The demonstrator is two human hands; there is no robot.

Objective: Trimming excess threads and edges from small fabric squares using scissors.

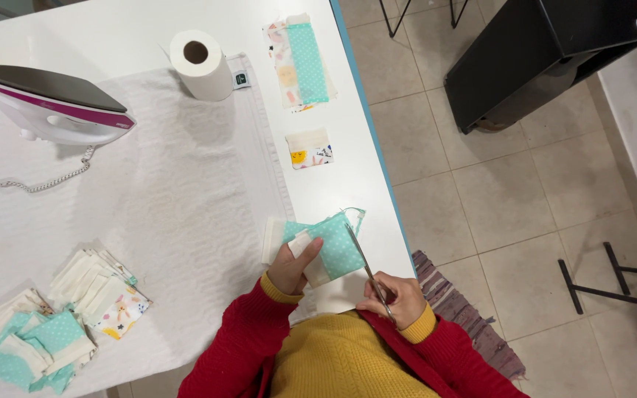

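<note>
Left hand (290, 267) pinching mint dotted fabric piece (332, 243) | right hand (394, 297) gripping scissors (366, 267), blades at its edge (strip curling off) | iron (53, 103) upright, far left

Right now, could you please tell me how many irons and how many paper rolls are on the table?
1 iron, lying near the table's far left edge, and 1 paper roll, lying beyond the white ironing mat. Nothing suggests another, though the view cuts off the table's left side.
</note>
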